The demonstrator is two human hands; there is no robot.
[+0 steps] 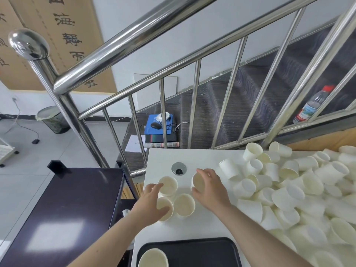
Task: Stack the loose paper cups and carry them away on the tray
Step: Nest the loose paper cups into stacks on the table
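White paper cups: large loose pile (pixel 300 189) unstacked on table (pixel 159 160), right side. Three upright cups (pixel 184 205) grouped near left edge. Left hand (pixel 149 203) curled around nearest one; right hand (pixel 209 186) gripping a tilted cup (pixel 198 182). Black tray (pixel 192 249) holding one cup (pixel 153 258). Early stage; carrying pending.

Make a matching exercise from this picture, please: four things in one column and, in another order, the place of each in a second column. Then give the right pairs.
Things
1. black tray
2. water bottle
3. pile of loose cups
4. computer mouse

Places
A. on the blue pad on the lower stairs
B. on the right part of the white table
C. at the near edge of the table, with one cup on it
D. lying on a stair behind the railing

Pairs: 1-C, 2-D, 3-B, 4-A
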